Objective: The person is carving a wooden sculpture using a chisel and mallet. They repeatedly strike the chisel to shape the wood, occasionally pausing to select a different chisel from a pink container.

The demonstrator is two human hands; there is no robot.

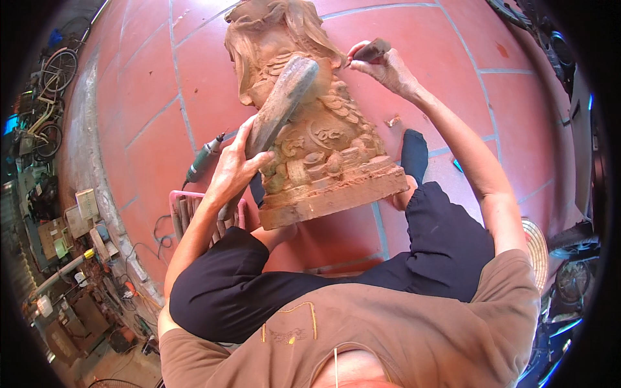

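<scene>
A carved wooden statue [317, 139] lies tilted on the floor between my feet, its flat base towards me and its far end cut off by the top of the view. My left hand [236, 165] grips a thick, worn wooden mallet [284, 97] shaped like a club, which passes over the carving and hides part of it. At the statue's right edge, my right hand [391, 72] pinches a short chisel-like tool [373, 50] with a dark brown handle. Its thin end points at the carved surface; whether it touches I cannot tell.
A green power tool [203, 160] with a cord lies left of the statue. Nearer me stands a pink-rimmed holder [173, 202] with several handles in it. Red tiles [453, 71] cover the floor. Bicycles [59, 71] and clutter line the left; a woven hat [535, 249] is at right.
</scene>
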